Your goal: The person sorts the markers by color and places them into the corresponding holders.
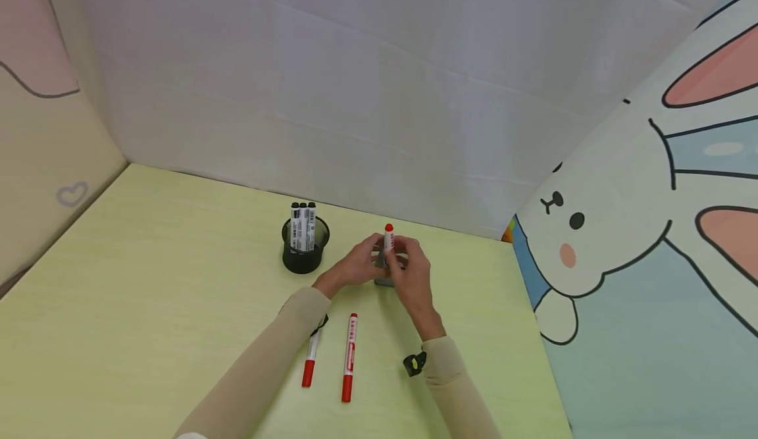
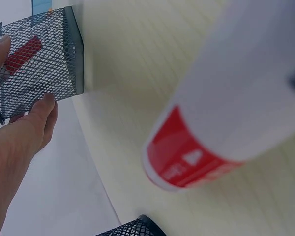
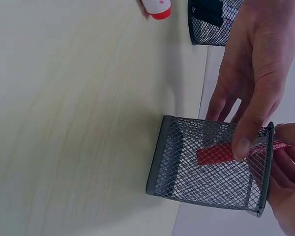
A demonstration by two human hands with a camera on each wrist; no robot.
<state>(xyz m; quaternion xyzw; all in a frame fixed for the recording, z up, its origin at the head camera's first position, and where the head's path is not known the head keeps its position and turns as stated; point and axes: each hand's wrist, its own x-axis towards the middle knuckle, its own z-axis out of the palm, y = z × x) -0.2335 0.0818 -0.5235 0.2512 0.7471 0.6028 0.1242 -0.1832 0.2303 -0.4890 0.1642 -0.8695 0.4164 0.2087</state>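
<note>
A square dark mesh holder (image 1: 385, 282) stands on the table between both hands. My left hand (image 1: 355, 264) grips its sides; in the right wrist view the left thumb lies against the mesh (image 3: 201, 182). My right hand (image 1: 411, 278) pinches a red-and-white marker (image 1: 389, 238) at the holder's mouth. The marker's red cap (image 3: 216, 154) shows through the mesh, inside the holder, in the right wrist view. The left wrist view shows the left hand (image 2: 19, 140) against the holder (image 2: 44, 73).
A round black mesh cup (image 1: 302, 261) holding several white markers (image 1: 303, 228) stands left of the hands. Nearer the front lie two red-and-white markers (image 1: 349, 360) (image 1: 310, 357), one partly beside the left sleeve. A pale wall rises behind the table's back edge.
</note>
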